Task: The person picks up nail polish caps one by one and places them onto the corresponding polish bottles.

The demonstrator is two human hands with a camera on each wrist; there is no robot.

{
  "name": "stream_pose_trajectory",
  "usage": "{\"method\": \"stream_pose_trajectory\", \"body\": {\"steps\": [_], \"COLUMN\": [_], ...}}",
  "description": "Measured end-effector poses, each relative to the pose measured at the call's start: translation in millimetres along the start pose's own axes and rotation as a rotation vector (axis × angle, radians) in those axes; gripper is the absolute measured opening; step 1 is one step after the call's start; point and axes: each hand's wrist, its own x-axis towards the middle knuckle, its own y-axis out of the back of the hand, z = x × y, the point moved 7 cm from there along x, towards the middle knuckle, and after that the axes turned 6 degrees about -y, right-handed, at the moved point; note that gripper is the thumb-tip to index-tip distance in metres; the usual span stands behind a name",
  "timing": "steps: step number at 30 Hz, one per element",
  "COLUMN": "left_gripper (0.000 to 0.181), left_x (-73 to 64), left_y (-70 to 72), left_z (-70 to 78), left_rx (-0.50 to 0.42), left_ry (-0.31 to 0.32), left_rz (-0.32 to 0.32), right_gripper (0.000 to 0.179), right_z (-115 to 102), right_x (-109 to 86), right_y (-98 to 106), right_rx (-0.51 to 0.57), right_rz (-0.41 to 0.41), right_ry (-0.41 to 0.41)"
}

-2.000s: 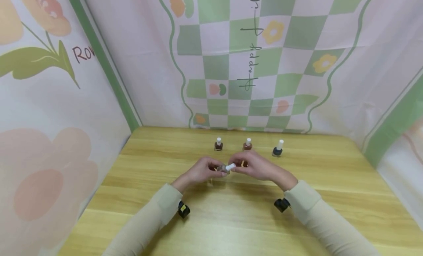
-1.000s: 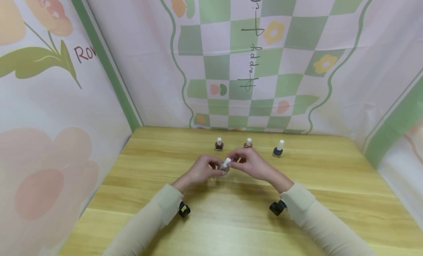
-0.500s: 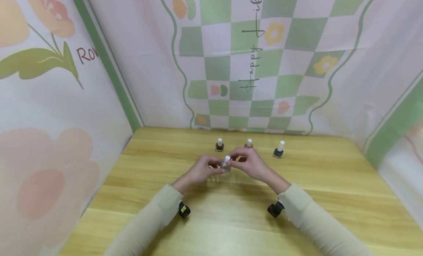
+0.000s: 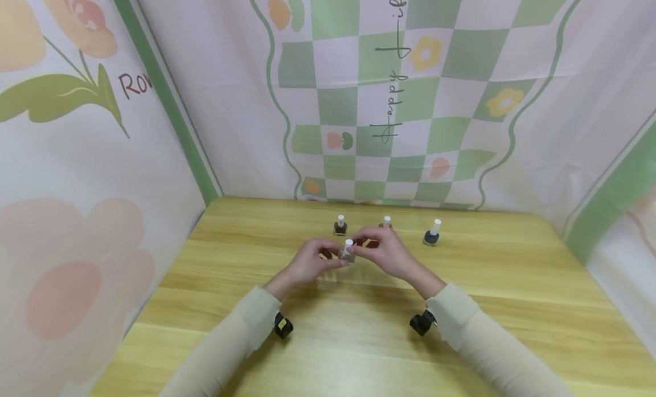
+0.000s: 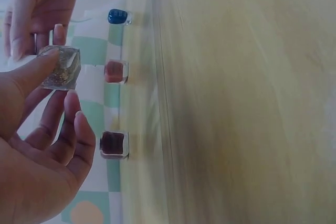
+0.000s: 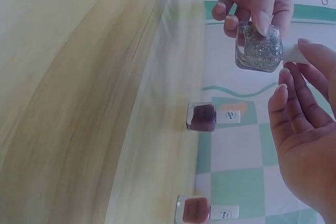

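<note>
A glitter nail polish bottle (image 6: 260, 51) with a white cap is held above the table between both hands. My left hand (image 4: 311, 261) pinches its clear square body between thumb and fingers, as the left wrist view shows with the glittery glass (image 5: 64, 69). My right hand (image 4: 384, 251) pinches the white cap (image 6: 294, 54) between thumb and forefinger, its other fingers loosely bent. In the head view the bottle stands roughly upright, cap on top.
Behind the hands, a dark red polish bottle (image 4: 340, 226), a reddish-brown one (image 5: 114, 71) and a dark blue one (image 4: 431, 234) stand in a row on the wooden table (image 4: 353, 340). A patterned cloth (image 4: 246, 123) hangs along the table's back edge.
The bottle has gone from leaning right to nearly upright between the hands. My right hand has shifted slightly left with the cap, its forearm turning inward. The three standing bottles have stayed put.
</note>
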Motion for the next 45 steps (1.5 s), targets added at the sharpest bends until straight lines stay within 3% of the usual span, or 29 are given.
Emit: {"method": "stream_pose_trajectory", "body": {"steps": [9, 19, 26, 32, 45], "left_gripper": [0.023, 0.022, 0.020, 0.021, 0.019], "left_x": [-3.6, -7.2, -8.4, -9.0, -8.9], "left_y": [17.7, 37.3, 47.2, 54.3, 75.5], "left_z": [-5.7, -16.4, -19.5, -26.5, -46.3], "left_rx": [0.008, 0.059, 0.078, 0.093, 0.141], "left_ry": [0.050, 0.072, 0.057, 0.084, 0.129], "left_rz": [0.106, 0.186, 0.211, 0.226, 0.277], "right_gripper": [0.019, 0.021, 0.017, 0.019, 0.018], "right_z": [-6.6, -6.9, -6.5, -7.8, -8.8], "right_x": [14.2, 35.3, 46.1, 54.5, 81.6], "right_y": [-3.7, -22.0, -31.7, -38.5, -57.9], "right_rx": [-0.024, -0.009, 0.000, 0.030, -0.023], "right_rz": [0.001, -0.010, 0.021, 0.021, 0.028], "right_ry": [0.023, 0.018, 0.013, 0.009, -0.009]}}
